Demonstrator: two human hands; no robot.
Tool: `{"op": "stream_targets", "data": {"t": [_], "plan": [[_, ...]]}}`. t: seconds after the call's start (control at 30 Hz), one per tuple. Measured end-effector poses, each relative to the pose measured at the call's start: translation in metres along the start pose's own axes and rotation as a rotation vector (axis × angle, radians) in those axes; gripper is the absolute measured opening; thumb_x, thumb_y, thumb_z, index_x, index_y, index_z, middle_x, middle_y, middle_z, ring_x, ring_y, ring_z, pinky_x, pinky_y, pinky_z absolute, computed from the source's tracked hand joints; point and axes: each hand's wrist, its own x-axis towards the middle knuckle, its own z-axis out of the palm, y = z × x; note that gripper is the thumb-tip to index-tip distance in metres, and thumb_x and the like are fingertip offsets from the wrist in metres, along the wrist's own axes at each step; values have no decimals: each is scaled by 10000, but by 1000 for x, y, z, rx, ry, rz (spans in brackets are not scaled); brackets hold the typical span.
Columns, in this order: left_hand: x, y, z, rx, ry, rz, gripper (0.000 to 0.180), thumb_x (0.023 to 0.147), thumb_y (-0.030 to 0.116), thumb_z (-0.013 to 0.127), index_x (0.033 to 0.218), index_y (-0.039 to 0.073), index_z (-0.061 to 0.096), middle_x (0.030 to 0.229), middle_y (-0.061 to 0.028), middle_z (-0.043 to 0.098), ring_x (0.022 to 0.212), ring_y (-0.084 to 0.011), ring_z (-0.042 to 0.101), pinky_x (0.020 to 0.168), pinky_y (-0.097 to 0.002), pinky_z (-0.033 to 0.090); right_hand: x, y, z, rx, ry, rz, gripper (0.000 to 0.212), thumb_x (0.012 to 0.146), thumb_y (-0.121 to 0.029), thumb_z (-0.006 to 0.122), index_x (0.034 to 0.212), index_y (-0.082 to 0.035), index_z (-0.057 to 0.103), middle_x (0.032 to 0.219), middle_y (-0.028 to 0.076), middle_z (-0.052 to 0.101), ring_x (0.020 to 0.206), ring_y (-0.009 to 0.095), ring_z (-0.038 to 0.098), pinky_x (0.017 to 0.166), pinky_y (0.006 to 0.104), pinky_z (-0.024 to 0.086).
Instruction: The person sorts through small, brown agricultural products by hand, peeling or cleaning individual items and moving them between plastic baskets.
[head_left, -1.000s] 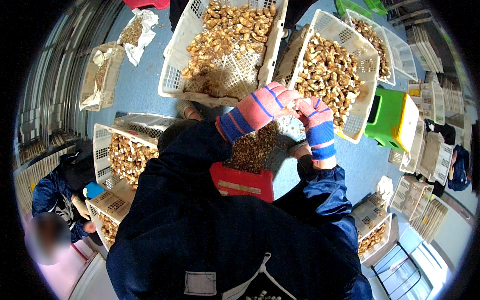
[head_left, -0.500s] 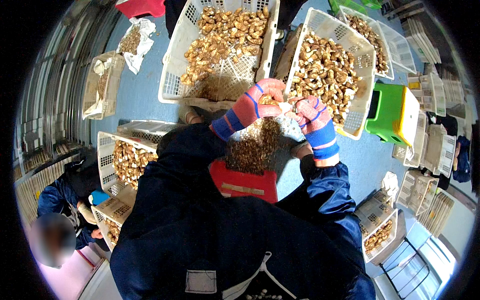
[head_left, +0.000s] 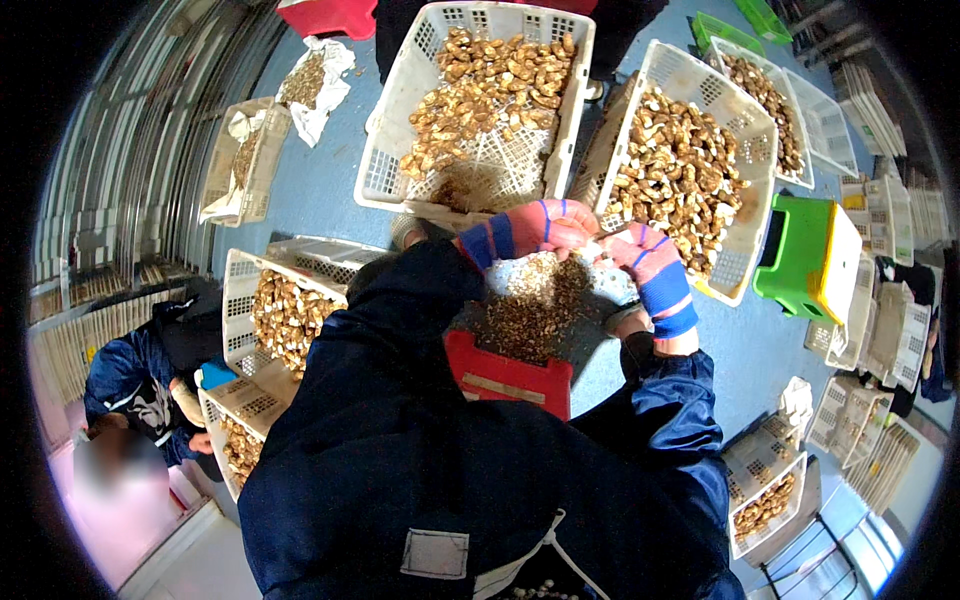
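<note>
My left hand (head_left: 550, 228), in a pink glove with blue bands, is curled round a mushroom that its fingers almost fully hide. Close against it, my right hand (head_left: 648, 258), gloved alike, has its fingers pinched together. A small pale bit shows between the hands; what the right fingers grip is too small to make out. Both hands are above a heap of brown and pale scraps (head_left: 530, 318) on the floor. Ahead are a white crate (head_left: 375, 180) partly filled with brown mushrooms (head_left: 490, 90) and, to its right, another crate (head_left: 735, 285) full of mushrooms (head_left: 680, 170).
A red stool (head_left: 515, 385) is just in front of my body. To the right stands a green and yellow stool (head_left: 800, 255). More mushroom crates (head_left: 238, 320) are at my left, near a seated co-worker (head_left: 150, 375). Stacked crates (head_left: 885, 340) line the right side.
The whole view has shifted, with the crates now further right and slightly lower. My left fingers have closed over the mushroom, whose brown cap showed before. Both hands stay close together.
</note>
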Motion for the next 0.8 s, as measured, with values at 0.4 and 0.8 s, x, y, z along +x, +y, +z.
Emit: {"op": "stream_targets", "data": {"t": [0.4, 0.8], "plan": [[75, -7, -8, -486, 134, 118, 453, 840, 199, 511, 1228, 29, 349, 1147, -129, 500, 1005, -202, 528, 830, -286, 448, 38, 68, 33, -1392, -597, 118, 211, 720, -146, 542, 890, -53, 626, 916, 178, 606, 866, 342, 581, 734, 386, 476], [9, -19, -69, 1009, -9, 86, 319, 820, 201, 521, 1107, 63, 538, 1032, -99, 585, 912, -185, 565, 778, -272, 438, 35, 76, 25, -1263, -404, -33, 195, 738, -143, 487, 801, -53, 648, 865, 170, 615, 850, 332, 589, 718, 363, 476]]}}
